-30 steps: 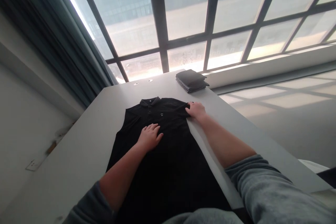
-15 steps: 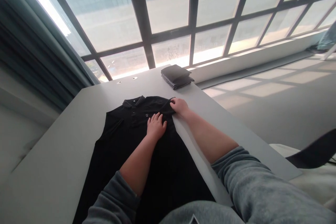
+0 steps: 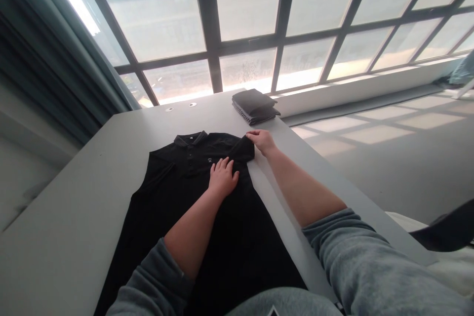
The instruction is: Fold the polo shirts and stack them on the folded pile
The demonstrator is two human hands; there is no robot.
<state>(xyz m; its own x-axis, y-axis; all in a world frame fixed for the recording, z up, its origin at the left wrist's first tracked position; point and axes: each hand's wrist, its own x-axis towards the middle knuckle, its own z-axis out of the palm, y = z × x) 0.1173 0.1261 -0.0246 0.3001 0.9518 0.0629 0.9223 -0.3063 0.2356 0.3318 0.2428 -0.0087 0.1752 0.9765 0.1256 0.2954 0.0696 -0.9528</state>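
Note:
A black polo shirt [image 3: 163, 217] lies spread front side up, its collar toward the window and its hem running down toward my body. My left hand [image 3: 224, 177] rests flat on the chest, fingers apart, just below a small light logo [image 3: 210, 160]. At the outer edge of the sleeve on the right, my right hand [image 3: 262, 141] pinches the cloth between thumb and fingers. The other sleeve [image 3: 157, 177] lies flat on the left. My forearm and body cover part of the shirt's lower half.
The shirt lies on a white table [image 3: 74, 217]. A stack of folded dark cloth [image 3: 255, 106] sits at its far right corner. Beyond are a window [image 3: 244, 64] and a dark curtain [image 3: 55, 54]. A black chair part [image 3: 446, 227] stands at the right, past the table's edge.
My right hand has shifted slightly up and outward along the sleeve, which now lies flatter and further out. My left hand stays on the chest. The view has tilted a little.

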